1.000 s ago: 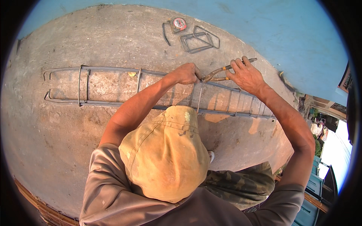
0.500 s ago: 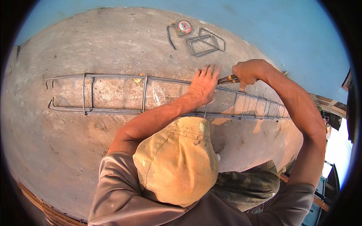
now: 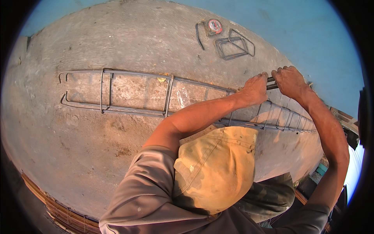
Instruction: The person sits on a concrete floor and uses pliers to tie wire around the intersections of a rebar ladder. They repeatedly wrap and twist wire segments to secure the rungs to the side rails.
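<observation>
A long rebar cage [image 3: 136, 74] lies on the concrete, its bars hooked at the left end. Wire stirrups [image 3: 169, 95] cross it at intervals. My left hand [image 3: 255, 89] is closed over the far bar, right of the middle, at the left end of dark two-handled pliers [image 3: 271, 83]. On the pliers' other end my right hand [image 3: 289, 81] is wrapped, just beyond the cage. The pliers' jaws are hidden by my hands. My left forearm crosses above the cage and covers part of it.
Past the cage lie a round-faced tape measure [image 3: 214, 26], a short curved dark strip [image 3: 200, 37] and loose bent stirrups [image 3: 235, 46]. A blue wall [image 3: 296, 31] bounds the far side. Stacked wooden strips [image 3: 58, 206] stand at the lower left.
My left hand has gone from lying spread on the far bar to closing on the pliers. Both hands have moved right. The whole view has shifted, so the cage sits further right.
</observation>
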Motion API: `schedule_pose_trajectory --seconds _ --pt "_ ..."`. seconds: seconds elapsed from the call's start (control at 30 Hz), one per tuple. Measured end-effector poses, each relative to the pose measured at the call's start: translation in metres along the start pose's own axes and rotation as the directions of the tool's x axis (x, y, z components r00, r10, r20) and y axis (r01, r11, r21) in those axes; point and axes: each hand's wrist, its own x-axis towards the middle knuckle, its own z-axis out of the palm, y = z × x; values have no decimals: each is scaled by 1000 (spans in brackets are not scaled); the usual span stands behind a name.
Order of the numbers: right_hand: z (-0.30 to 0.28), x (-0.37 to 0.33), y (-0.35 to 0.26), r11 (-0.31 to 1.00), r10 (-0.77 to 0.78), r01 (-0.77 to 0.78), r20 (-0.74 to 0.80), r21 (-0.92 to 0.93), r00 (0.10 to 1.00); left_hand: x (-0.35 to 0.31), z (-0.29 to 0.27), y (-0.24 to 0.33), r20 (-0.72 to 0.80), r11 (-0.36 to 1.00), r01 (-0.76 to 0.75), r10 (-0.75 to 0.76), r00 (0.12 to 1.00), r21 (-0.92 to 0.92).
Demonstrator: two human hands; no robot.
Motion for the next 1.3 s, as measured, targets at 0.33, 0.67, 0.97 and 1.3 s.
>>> schedule_pose_trajectory --seconds 0.33,0.67,0.97,1.3 --pt "-12 -24 -24 961 -173 65 -398 -271 901 39 -48 14 647 951 274 -119 753 -144" --pt "-21 4 23 790 7 -412 665 454 747 26 -2 31 323 979 179 -139 936 -95" --pt "20 -25 -23 996 8 -24 -187 -81 982 34 -24 18 601 943 248 -68 796 -221" --pt "-17 -23 -12 895 85 -259 429 364 899 44 -26 30 765 945 324 -181 618 -38"
